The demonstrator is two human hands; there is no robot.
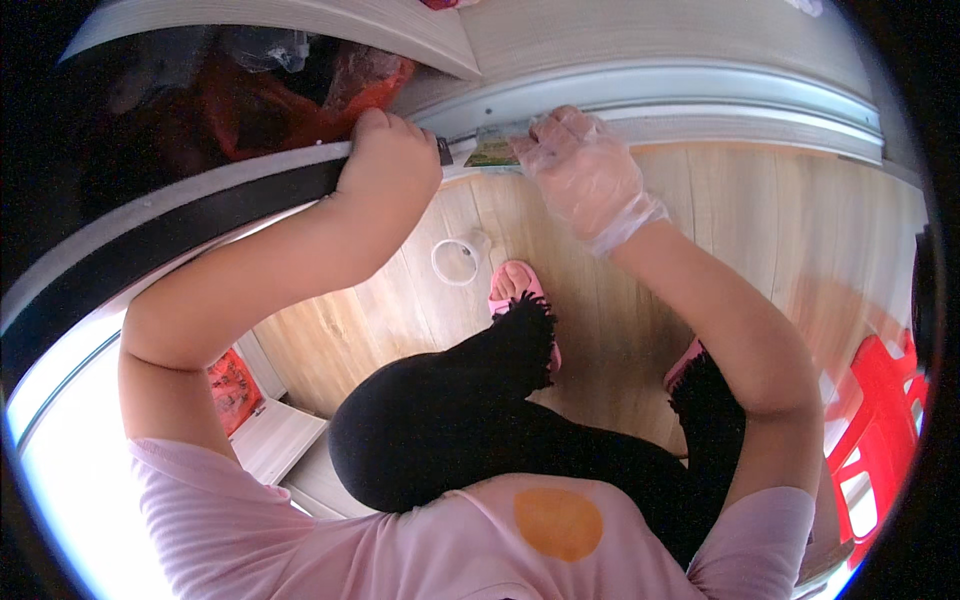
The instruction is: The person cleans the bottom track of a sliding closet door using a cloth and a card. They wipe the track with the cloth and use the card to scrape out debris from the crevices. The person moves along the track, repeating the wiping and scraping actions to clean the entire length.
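Left hand: the left hand (390,155) is bare, its fingers curled shut over the edge of a dark sliding-door frame (200,215), apparently to steady the frame or the body while crouching.
Right hand: the right hand (585,175) wears a thin clear disposable glove; its fingers press down on a small green-and-yellow sponge (493,152), flat against it rather than wrapped round it, probably to push it along the groove.
Sponge: it lies in the metal door track (700,95), just right of the left hand and under the gloved fingertips, near the point where the dark frame meets the track.
Track: pale grey rails curve across the top of the view, between a light wood-look floor beyond and the wooden floor (760,230) on the person's side.
Floor: a white ring (457,262) lies on the floor just below the two hands, next to a pink slipper (512,285).
Behind the frame: an orange-red plastic bag (300,100) sits in the dark space at upper left.
Right edge: a red plastic stool (880,420) stands well apart from the hands.
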